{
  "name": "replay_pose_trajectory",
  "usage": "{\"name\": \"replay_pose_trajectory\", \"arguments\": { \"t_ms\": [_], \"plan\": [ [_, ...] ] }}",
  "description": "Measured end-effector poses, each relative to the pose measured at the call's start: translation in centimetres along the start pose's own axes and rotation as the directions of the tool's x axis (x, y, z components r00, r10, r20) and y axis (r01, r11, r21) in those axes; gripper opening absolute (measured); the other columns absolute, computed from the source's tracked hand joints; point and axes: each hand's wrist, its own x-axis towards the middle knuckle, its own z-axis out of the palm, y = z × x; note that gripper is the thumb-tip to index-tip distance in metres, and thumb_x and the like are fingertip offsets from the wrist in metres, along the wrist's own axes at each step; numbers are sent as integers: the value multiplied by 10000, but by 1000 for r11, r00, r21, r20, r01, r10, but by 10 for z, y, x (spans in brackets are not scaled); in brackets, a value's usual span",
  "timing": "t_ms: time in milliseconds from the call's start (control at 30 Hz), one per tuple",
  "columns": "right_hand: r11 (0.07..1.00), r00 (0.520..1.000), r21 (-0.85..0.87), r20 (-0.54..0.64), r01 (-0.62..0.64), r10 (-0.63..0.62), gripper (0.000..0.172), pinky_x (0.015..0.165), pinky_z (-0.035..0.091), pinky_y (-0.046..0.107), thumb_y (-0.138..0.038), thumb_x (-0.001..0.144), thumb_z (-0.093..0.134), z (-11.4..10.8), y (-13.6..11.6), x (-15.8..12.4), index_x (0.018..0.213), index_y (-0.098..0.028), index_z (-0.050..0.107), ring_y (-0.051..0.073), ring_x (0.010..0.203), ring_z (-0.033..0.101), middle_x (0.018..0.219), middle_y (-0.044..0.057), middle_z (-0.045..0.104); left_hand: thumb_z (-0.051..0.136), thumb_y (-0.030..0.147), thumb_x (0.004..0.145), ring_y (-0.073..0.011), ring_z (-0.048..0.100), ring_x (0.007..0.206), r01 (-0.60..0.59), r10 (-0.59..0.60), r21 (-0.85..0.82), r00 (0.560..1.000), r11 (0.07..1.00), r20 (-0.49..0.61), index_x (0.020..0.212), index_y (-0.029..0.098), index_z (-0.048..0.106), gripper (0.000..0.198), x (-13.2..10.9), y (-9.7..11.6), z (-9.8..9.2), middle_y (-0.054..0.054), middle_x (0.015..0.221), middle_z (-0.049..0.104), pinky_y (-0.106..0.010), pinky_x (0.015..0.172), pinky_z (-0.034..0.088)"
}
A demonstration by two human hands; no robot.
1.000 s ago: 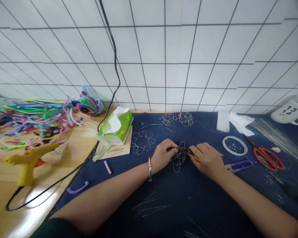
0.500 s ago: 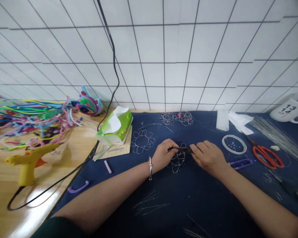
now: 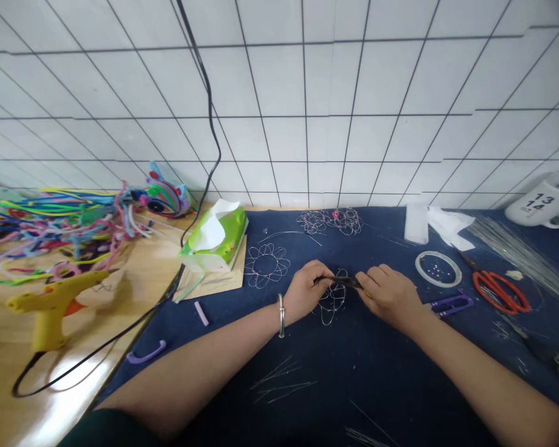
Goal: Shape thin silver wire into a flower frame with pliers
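My left hand (image 3: 311, 285), with a silver bangle at its wrist, pinches a looped wire flower (image 3: 331, 304) by its upper part. My right hand (image 3: 387, 292) is closed around the handles of dark pliers (image 3: 347, 281), whose jaws point left to the fingers of my left hand. The jaw tips meet the wire there, but the exact spot is hidden by my fingers. Another wire flower (image 3: 266, 266) lies flat on the dark blue cloth (image 3: 317, 385) to the left. Farther back sit two denser wire flowers (image 3: 314, 221) with small pink parts.
A green tissue pack (image 3: 218, 239) and yellow glue gun (image 3: 56, 304) are at left, near a pile of coloured pipe cleaners (image 3: 74, 214). At right are a round bead dish (image 3: 438, 269), orange-handled scissors (image 3: 500, 292), loose wires (image 3: 526, 254) and a white mug (image 3: 543, 202).
Both hands keep almost the same place and grip on the wire flower and pliers. The whole view has shifted very slightly.
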Motion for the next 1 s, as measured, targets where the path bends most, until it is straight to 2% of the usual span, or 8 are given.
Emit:
{"name": "replay_pose_trajectory", "arguments": {
  "t_ms": [567, 1000],
  "plan": [
    [1000, 1000, 17, -9, -19, 19, 176, 610, 292, 287, -279, 834, 459, 1, -2, -1, 889, -166, 582, 160, 686, 404, 705, 44, 490, 518, 88, 778, -122, 523, 764, -19, 19, -4, 1000, 1000, -5, 752, 153, 600, 109, -1, 0, 0, -20, 779, 568, -266, 737, 434],
    [997, 999, 61, 16, -40, 39, 200, 669, 310, 296, -309, 848, 448, 6, 2, -2, 903, -171, 581, 170, 717, 402, 735, 51, 495, 499, 103, 796, -122, 521, 762, -18, 18, -7, 1000, 1000, 2, 764, 158, 593, 113, 1, -4, 3, -19, 779, 563, -259, 728, 432]
  ]
}}
